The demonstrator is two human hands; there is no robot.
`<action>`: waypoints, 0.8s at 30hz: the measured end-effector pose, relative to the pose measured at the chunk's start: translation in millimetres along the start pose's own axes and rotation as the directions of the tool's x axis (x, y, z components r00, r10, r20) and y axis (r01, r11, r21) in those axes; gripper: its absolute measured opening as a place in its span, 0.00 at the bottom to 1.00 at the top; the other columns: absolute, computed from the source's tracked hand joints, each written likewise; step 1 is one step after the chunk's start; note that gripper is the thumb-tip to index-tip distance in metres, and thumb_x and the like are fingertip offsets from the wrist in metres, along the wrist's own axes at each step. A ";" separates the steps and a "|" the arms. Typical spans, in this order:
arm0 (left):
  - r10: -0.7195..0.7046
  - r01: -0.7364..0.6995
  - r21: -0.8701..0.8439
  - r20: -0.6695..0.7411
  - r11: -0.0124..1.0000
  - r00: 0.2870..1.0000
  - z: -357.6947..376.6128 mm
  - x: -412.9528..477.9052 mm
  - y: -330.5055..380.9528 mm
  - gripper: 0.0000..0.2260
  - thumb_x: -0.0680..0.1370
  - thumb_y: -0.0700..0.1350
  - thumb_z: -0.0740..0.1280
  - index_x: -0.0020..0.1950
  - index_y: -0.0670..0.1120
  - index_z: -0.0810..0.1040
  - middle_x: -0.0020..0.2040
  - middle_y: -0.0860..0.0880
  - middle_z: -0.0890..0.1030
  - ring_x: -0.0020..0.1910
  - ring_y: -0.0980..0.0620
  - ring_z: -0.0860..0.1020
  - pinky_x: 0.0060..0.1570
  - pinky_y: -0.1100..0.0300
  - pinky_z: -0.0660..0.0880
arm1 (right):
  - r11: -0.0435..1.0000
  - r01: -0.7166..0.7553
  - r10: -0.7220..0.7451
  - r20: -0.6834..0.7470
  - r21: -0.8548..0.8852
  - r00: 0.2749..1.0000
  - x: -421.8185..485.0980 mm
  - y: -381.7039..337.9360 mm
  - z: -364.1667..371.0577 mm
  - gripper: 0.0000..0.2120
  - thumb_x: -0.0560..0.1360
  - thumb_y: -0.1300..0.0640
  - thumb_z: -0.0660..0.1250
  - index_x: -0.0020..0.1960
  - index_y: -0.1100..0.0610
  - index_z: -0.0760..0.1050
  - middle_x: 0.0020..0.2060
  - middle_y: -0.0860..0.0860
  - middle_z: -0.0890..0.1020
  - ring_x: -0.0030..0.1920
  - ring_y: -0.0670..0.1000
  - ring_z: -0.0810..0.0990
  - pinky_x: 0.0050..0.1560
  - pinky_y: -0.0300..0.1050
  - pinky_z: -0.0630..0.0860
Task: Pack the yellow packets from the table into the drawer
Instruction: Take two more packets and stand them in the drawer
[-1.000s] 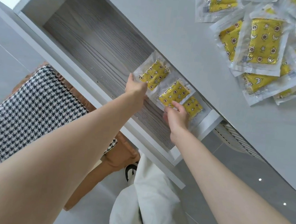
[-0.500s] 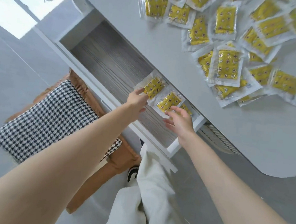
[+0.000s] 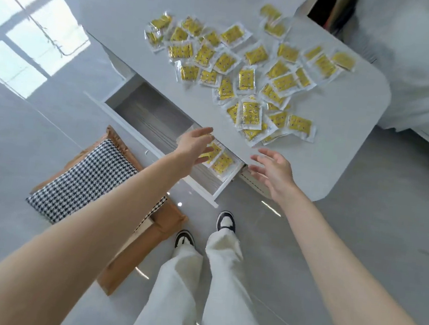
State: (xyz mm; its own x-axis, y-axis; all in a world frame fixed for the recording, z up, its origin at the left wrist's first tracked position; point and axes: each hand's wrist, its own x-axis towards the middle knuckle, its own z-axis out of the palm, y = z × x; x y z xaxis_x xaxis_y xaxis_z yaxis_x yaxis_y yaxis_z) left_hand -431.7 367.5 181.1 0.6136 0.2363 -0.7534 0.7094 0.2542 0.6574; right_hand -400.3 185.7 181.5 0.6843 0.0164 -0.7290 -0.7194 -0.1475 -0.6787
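Hovering over the open drawer [image 3: 149, 113], I have both hands spread and empty. My left hand [image 3: 194, 145] is above the drawer packets [image 3: 222, 162], which lie flat in a row at the right end, I judge to save room. My right hand [image 3: 273, 170] is beside the white table [image 3: 336, 154], where most yellow packets [image 3: 244, 70] lie scattered. Glossy grey floor [image 3: 358, 243]; a houndstooth cushion [image 3: 84, 177] is near the drawer front.
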 end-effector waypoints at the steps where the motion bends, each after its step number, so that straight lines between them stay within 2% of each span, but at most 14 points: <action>1: 0.006 -0.006 0.006 0.025 1.000 1.000 10.8 -14.2 5.8 0.16 0.80 0.41 0.61 0.68 0.49 0.72 0.59 0.50 0.77 0.53 0.51 0.77 0.55 0.57 0.77 | 1.000 -0.006 0.006 -0.006 0.019 1.000 -12.1 -7.0 -13.5 0.11 0.78 0.65 0.61 0.59 0.56 0.71 0.51 0.54 0.80 0.38 0.50 0.79 0.44 0.42 0.78; 3: 0.023 -0.024 0.005 0.073 1.000 0.997 33.6 -36.0 16.6 0.16 0.81 0.41 0.60 0.69 0.48 0.71 0.58 0.50 0.77 0.53 0.50 0.78 0.53 0.58 0.77 | 0.999 0.006 -0.006 -0.008 0.040 1.000 -30.0 -22.4 -39.9 0.11 0.78 0.65 0.61 0.59 0.57 0.71 0.51 0.54 0.79 0.40 0.51 0.79 0.45 0.43 0.78; 7: 0.054 -0.054 0.000 0.120 0.999 0.991 91.9 -71.5 35.3 0.17 0.81 0.39 0.58 0.69 0.48 0.70 0.57 0.51 0.77 0.55 0.49 0.78 0.60 0.54 0.75 | 0.996 0.082 -0.080 -0.038 0.031 0.996 -51.8 -52.0 -102.3 0.12 0.78 0.64 0.61 0.61 0.57 0.71 0.48 0.51 0.79 0.40 0.50 0.80 0.44 0.42 0.78; 11: 0.092 -0.090 -0.017 0.127 0.996 0.988 153.4 -88.6 50.1 0.16 0.80 0.39 0.59 0.68 0.47 0.71 0.57 0.50 0.78 0.53 0.49 0.78 0.58 0.55 0.75 | 0.989 0.141 -0.137 -0.069 0.055 0.988 -52.1 -73.0 -165.7 0.12 0.77 0.63 0.62 0.60 0.56 0.72 0.50 0.52 0.80 0.41 0.50 0.80 0.44 0.41 0.78; 14: 0.099 -0.095 -0.042 0.099 0.995 0.990 201.5 -93.1 60.6 0.17 0.80 0.40 0.60 0.69 0.47 0.71 0.58 0.50 0.78 0.53 0.50 0.78 0.57 0.55 0.76 | 0.987 0.158 -0.155 -0.066 0.034 0.986 -45.7 -86.9 -212.3 0.13 0.77 0.63 0.63 0.61 0.56 0.71 0.49 0.51 0.80 0.41 0.50 0.80 0.46 0.43 0.78; 17: 0.119 -0.115 -0.093 0.034 0.989 0.992 261.3 -99.5 72.0 0.17 0.80 0.40 0.61 0.69 0.47 0.71 0.57 0.50 0.78 0.53 0.49 0.78 0.55 0.57 0.75 | 0.981 0.195 -0.195 -0.037 -0.002 0.980 -36.8 -102.3 -271.1 0.12 0.77 0.63 0.62 0.60 0.56 0.72 0.51 0.53 0.80 0.41 0.50 0.79 0.44 0.43 0.77; 21: 0.120 -0.122 -0.138 -0.019 0.983 0.993 331.7 -107.9 83.5 0.19 0.79 0.39 0.62 0.70 0.47 0.70 0.57 0.48 0.77 0.55 0.48 0.77 0.56 0.56 0.75 | 0.965 0.244 -0.247 -0.018 -0.093 0.969 -33.1 -124.3 -343.3 0.11 0.77 0.63 0.61 0.58 0.56 0.73 0.53 0.53 0.79 0.41 0.50 0.79 0.50 0.47 0.78; 24: 0.125 -0.132 -0.168 -0.050 0.977 0.991 377.2 -115.9 96.8 0.19 0.79 0.39 0.61 0.70 0.47 0.69 0.56 0.48 0.76 0.54 0.48 0.77 0.53 0.57 0.76 | 0.953 0.277 -0.278 0.006 -0.125 0.960 -29.3 -142.1 -389.7 0.11 0.77 0.64 0.61 0.58 0.56 0.73 0.53 0.54 0.80 0.39 0.49 0.78 0.46 0.44 0.77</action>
State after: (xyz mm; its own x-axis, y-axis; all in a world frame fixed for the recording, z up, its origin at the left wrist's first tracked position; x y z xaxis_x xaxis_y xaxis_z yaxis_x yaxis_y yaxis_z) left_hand -303.2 10.9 327.6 0.6796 0.3130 -0.6635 0.5537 0.3744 0.7438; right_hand -271.9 -179.2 334.1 0.8567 0.0631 -0.5119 -0.4812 -0.2595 -0.8374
